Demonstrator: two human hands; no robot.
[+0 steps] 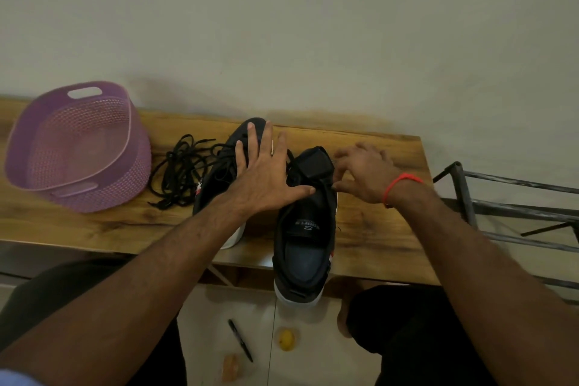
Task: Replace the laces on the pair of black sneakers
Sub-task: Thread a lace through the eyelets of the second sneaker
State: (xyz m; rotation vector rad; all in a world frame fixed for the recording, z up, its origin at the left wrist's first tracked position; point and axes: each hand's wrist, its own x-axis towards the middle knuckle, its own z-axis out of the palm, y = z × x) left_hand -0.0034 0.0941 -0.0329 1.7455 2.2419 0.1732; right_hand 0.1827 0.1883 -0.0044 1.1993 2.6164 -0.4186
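While my left hand lies flat with fingers spread across both black sneakers on the wooden table, my right hand, blurred, curls beside the tongue; its hold I cannot tell. Loose laces lie near the purple basket, which holds nothing I can see.

A purple basket lies tipped on its side at the left end of the wooden table. A dark metal rack stands just beside the table's right end. On the floor below lie a pen, a yellow round thing and a blurred orange thing.
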